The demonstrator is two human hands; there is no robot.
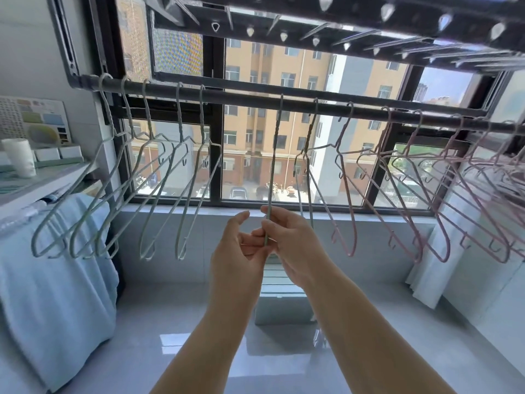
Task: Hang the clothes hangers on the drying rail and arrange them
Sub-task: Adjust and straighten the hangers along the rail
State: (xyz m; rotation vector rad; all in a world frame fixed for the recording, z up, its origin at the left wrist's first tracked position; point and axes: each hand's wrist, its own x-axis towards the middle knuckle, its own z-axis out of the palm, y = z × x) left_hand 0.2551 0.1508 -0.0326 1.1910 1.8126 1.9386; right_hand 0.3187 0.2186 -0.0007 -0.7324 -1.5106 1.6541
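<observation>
Bright daylight poured in through the window (250,155), leaving the rail (255,99) dark against it. The glossy floor (176,342) threw back pale glare. Wide-angle bending curved the edges, and the pink hangers (508,172) at right were smeared with blur.

Right hand (287,245) pinches a hanger (273,166); left hand (235,251) relaxed beside.

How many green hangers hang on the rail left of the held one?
5, all on the rail: hangers one, two, three bunched at the wall end, four and five nearer the held hanger. None seems hidden.
</observation>
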